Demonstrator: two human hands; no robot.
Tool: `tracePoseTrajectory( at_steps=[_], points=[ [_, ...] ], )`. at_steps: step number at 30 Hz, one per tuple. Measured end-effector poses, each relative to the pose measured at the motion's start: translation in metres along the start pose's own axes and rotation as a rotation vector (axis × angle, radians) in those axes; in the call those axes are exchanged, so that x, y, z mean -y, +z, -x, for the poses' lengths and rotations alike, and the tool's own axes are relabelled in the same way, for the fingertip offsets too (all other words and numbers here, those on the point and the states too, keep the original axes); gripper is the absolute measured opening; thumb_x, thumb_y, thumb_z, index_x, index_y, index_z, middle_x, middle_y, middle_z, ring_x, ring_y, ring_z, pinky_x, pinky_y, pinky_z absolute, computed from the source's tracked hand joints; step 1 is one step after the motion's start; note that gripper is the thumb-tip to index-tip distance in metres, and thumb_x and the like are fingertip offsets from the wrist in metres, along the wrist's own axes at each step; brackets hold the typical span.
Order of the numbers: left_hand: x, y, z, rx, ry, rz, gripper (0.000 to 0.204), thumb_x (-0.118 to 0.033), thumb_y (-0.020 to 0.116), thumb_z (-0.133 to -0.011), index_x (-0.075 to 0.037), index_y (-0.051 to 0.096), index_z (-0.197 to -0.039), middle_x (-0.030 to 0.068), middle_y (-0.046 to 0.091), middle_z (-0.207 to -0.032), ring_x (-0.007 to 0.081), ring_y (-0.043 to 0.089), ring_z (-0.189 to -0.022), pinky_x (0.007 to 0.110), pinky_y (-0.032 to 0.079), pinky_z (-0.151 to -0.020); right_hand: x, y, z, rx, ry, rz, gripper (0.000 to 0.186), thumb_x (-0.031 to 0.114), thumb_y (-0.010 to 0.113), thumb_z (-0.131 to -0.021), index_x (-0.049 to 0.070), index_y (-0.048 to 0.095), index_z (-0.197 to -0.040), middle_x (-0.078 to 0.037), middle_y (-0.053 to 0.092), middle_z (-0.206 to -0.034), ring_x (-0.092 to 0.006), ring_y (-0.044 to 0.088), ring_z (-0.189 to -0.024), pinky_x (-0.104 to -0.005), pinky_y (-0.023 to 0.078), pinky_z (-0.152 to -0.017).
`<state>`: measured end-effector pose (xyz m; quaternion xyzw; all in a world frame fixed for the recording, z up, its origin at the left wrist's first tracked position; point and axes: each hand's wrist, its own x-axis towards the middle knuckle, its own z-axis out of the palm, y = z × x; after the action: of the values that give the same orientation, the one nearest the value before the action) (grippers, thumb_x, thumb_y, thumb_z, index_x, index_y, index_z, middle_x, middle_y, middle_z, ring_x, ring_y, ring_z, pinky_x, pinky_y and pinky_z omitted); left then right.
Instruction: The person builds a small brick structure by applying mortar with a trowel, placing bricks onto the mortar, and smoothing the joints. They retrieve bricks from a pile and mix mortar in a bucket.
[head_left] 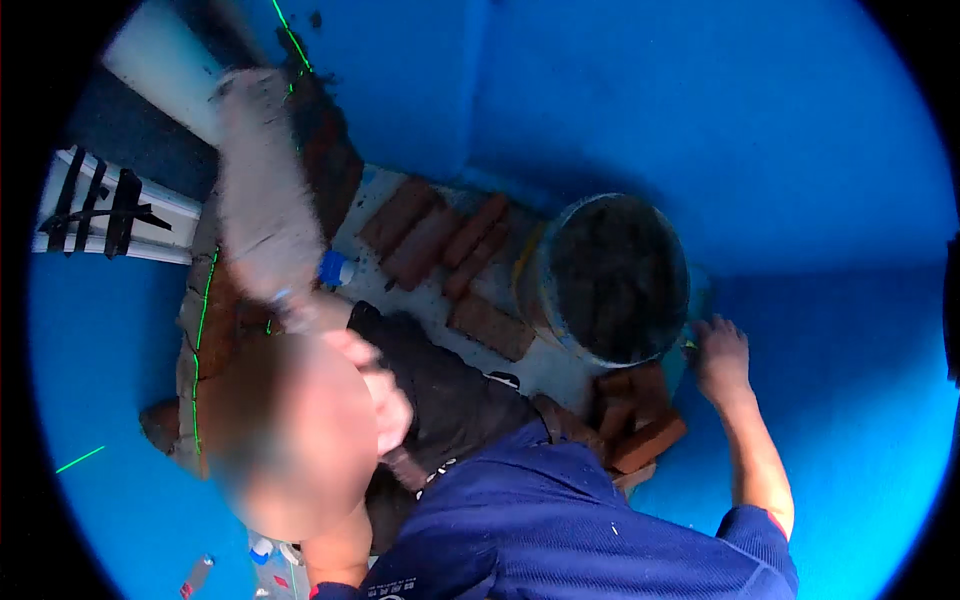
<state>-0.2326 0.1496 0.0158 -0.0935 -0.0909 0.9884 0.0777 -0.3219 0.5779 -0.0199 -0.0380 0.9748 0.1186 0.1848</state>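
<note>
My left hand (385, 395), blurred, has its fingers curled at the handle end of a trowel (265, 190). The trowel's long blade is coated in grey mortar and smeared by motion. It lies across the low brick wall (325, 150) at upper left. A blurred patch hides part of my left hand and wrist. My right hand (722, 355) is beside the right rim of a bucket (545, 290) of dark mortar, fingers bent but apart. A small yellow-green spot shows by its fingertips; I cannot tell what it is.
Several loose red bricks (415, 235) lie on the floor left of the bucket. More bricks (640, 425) are heaped below it. A blue-capped bottle (337, 268) lies near the brick wall. Green laser lines cross the brickwork. Blue walls (800, 130) close in behind and at right.
</note>
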Motion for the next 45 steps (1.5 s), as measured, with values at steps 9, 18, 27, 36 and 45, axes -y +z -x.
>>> tracePoseTrajectory(
  at_steps=[9, 18, 27, 36, 45],
  points=[
    [0.112, -0.046, -0.146, 0.419, -0.068, -1.577, 0.025, -0.024, 0.06, -0.092, -0.004, 0.066, -0.106, 0.009, 0.066, -0.1, 0.0203, 0.063, -0.089, 0.035, 0.049, -0.081, 0.106, -0.008, 0.025, 0.375, -0.104, -1.6, 0.049, 0.026, 0.06, -0.094, -0.002, 0.043, -0.13, -0.01, 0.055, -0.121, -0.0185, 0.05, -0.112, -0.0323, 0.04, -0.097],
    [-0.13, -0.278, -0.272, -0.865, -0.224, -2.353, 0.059, -0.055, 0.048, -0.089, -0.009, 0.059, -0.124, 0.0157, 0.059, -0.124, 0.0294, 0.055, -0.116, 0.042, 0.044, -0.096, 0.008, -0.006, -0.012, 0.257, 0.143, -0.724, 0.026, 0.028, 0.051, -0.098, 0.003, 0.056, -0.092, 0.0, 0.05, -0.063, -0.0109, 0.041, -0.054, -0.0297, 0.034, -0.049],
    [-0.152, -0.367, -0.255, -1.094, -0.208, -2.792, 0.085, -0.059, 0.056, -0.08, -0.015, 0.028, -0.147, 0.0175, 0.025, -0.152, 0.0333, 0.023, -0.141, 0.05, 0.023, -0.113, 0.003, 0.03, -0.049, 0.572, 0.167, -0.371, 0.03, 0.025, 0.048, -0.095, 0.003, 0.06, -0.11, -0.022, 0.061, -0.109, -0.0422, 0.056, -0.097, -0.0499, 0.045, -0.077],
    [-0.134, -0.392, -0.248, -1.113, -0.287, -2.473, 0.087, -0.047, 0.067, -0.075, -0.01, 0.032, -0.144, 0.019, 0.033, -0.146, 0.0362, 0.029, -0.136, 0.055, 0.025, -0.11, -0.02, 0.081, -0.039, 0.532, 0.167, -0.236, 0.02, 0.018, 0.056, -0.086, 0.005, 0.062, -0.099, -0.021, 0.064, -0.091, -0.0405, 0.061, -0.08, -0.0481, 0.048, -0.065],
    [-0.123, -0.351, -0.252, -0.977, -0.318, -2.428, 0.049, -0.026, 0.073, -0.071, -0.01, 0.059, -0.115, 0.015, 0.064, -0.11, 0.0318, 0.063, -0.101, 0.041, 0.05, -0.088, -0.042, 0.091, -0.04, 0.349, -0.166, 0.138, 0.029, 0.027, 0.057, -0.087, 0.009, 0.06, -0.109, -0.022, 0.063, -0.097, -0.043, 0.06, -0.087, -0.0522, 0.05, -0.072]
  ],
)
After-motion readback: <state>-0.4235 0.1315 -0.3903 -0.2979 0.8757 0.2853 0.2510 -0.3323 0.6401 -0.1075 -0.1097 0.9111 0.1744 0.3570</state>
